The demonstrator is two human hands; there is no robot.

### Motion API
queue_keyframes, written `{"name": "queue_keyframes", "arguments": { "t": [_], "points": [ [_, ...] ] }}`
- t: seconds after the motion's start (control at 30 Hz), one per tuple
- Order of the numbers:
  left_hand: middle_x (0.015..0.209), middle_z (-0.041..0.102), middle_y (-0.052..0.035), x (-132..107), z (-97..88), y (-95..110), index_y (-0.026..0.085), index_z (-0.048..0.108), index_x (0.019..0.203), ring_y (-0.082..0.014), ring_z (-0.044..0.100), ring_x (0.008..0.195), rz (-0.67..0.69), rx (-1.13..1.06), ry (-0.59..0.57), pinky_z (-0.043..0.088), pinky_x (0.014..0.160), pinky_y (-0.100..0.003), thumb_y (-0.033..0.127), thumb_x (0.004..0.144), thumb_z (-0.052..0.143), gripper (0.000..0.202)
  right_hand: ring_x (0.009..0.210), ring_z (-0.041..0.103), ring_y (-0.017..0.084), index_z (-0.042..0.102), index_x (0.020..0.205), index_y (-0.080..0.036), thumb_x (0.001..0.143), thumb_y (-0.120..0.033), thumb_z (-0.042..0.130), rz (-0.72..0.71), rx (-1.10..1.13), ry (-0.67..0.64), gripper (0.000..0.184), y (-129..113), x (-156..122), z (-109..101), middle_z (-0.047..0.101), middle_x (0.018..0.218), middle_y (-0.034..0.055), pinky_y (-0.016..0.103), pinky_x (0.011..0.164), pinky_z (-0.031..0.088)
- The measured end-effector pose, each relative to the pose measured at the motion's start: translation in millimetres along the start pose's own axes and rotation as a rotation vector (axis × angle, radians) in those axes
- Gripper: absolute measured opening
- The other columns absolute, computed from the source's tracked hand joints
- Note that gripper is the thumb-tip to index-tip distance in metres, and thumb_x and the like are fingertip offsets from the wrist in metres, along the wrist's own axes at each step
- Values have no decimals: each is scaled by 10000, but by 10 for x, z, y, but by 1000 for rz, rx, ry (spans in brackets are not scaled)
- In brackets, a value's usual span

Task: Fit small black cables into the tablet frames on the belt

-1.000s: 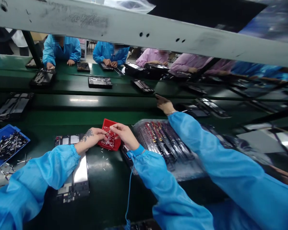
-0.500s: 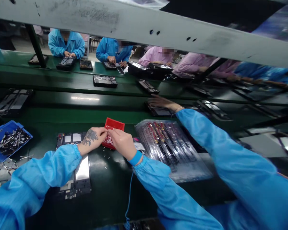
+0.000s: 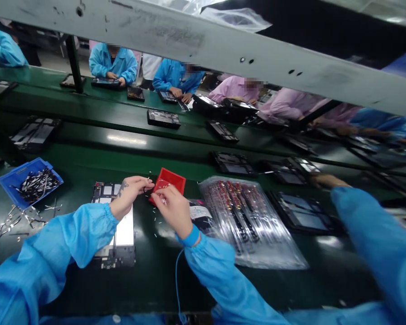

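Note:
My left hand [image 3: 130, 194] pinches a small thin dark strip with a pale tip [image 3: 150, 177], which looks like a short cable. Just right of it, my right hand [image 3: 173, 210] has its fingertips together over the near side of a red box [image 3: 176, 179] with small white pieces inside. Whatever those fingertips hold is too small to make out. A blue band with a cord circles my right wrist. Under my left forearm lies a flat device [image 3: 125, 253] with silver and black parts, partly hidden by the sleeve. Tiny white bits [image 3: 155, 221] are scattered near the red box.
A blue bin [image 3: 30, 180] of small cables stands left, loose ones [image 3: 22, 219] before it. Right lie a clear bag [image 3: 257, 257] of striped parts and an open device [image 3: 304, 212]. A neighbour's arm [image 3: 362, 216] reaches in from the right. Co-workers sit across the green bench.
My hands have moved slightly apart, and the dark strip now shows in my left fingers. The neighbour's hand has moved right, off a device. The whole view has shifted slightly.

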State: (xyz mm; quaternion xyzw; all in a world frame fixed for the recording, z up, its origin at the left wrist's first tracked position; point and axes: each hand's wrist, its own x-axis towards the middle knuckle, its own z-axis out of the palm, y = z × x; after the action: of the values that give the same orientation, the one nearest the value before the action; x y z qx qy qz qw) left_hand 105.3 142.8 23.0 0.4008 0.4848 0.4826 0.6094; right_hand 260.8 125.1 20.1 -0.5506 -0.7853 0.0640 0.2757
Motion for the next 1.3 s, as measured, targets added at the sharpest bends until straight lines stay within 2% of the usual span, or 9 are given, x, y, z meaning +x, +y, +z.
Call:
{"name": "queue_keyframes", "arguments": {
  "t": [0.2, 0.33, 0.5, 0.63, 0.73, 0.9, 1.07, 1.17, 1.3],
  "points": [
    [907, 741, -99, -278, -78, 75, 122, 703, 812, -212, 668, 938, 34, -283, 71, 476, 926, -345, 267, 682, 726, 196, 635, 508, 142, 606, 732, -179, 907, -339, 482, 72, 201, -29, 268, -482, 6, 278, 563, 710, 31, 259, 570, 352],
    [1136, 689, -102, -536, -408, 128, 152, 687, 1028, -203, 619, 1066, 36, -183, 49, 453, 945, -309, 329, 724, 735, 356, 558, 400, 106, 582, 665, -171, 831, -492, 571, 303, 843, -232, 362, -598, 24, 237, 426, 625, -10, 231, 488, 317],
    [754, 676, -36, -834, -781, -17, 132, 673, 859, -152, 628, 718, -27, 44, 64, 496, 683, -263, 403, 710, 729, 315, 494, 191, 44, 646, 730, -128, 646, -522, 770, 644, 1289, -532, 422, -756, -69, 251, 256, 567, -71, 193, 426, 131],
    [656, 647, -24, -1032, -908, -150, 137, 635, 721, -133, 589, 605, -77, 67, 72, 482, 606, -250, 406, 739, 666, 271, 492, 272, 53, 647, 676, -135, 704, -519, 735, 579, 1177, -573, 395, -898, -208, 347, 349, 595, -41, 208, 428, 191],
    [607, 617, -10, -1235, -1013, -247, 158, 607, 641, -136, 556, 582, -77, 248, 105, 450, 593, -249, 359, 784, 605, 246, 626, 474, 109, 621, 630, -157, 782, -429, 689, 309, 908, -493, 319, -975, -330, 371, 521, 721, 18, 233, 541, 355],
    [619, 594, 4, -1464, -1270, -448, 169, 642, 663, -147, 545, 606, -44, 500, 135, 438, 599, -248, 343, 842, 548, 266, 648, 498, 113, 583, 680, -173, 885, -303, 559, -2, 537, -568, 244, -1036, -411, 492, 543, 707, 9, 230, 593, 359],
    [817, 598, -11, -1257, -1521, -650, 184, 625, 1094, -120, 542, 575, -107, 330, 282, 474, 492, -235, 395, 805, 555, 365, 505, 469, 86, 526, 623, -174, 847, -324, 593, 250, 602, -785, 278, -991, -161, 838, 513, 551, -30, 198, 504, 349],
    [778, 542, 9, -1089, -1581, -731, 173, 559, 1106, -107, 530, 544, -146, 266, 322, 465, 439, -220, 398, 794, 537, 385, 393, 407, 61, 529, 616, -169, 825, -333, 613, 465, 740, -985, 278, -959, 14, 1005, 484, 465, -56, 178, 424, 317],
    [688, 496, 46, -989, -1580, -749, 171, 530, 1091, -95, 519, 511, -209, 240, 266, 449, 425, -196, 369, 806, 505, 348, 377, 403, 51, 535, 597, -165, 814, -281, 599, 510, 713, -1022, 254, -950, 115, 1099, 536, 496, -46, 175, 413, 312]
  ]
}}
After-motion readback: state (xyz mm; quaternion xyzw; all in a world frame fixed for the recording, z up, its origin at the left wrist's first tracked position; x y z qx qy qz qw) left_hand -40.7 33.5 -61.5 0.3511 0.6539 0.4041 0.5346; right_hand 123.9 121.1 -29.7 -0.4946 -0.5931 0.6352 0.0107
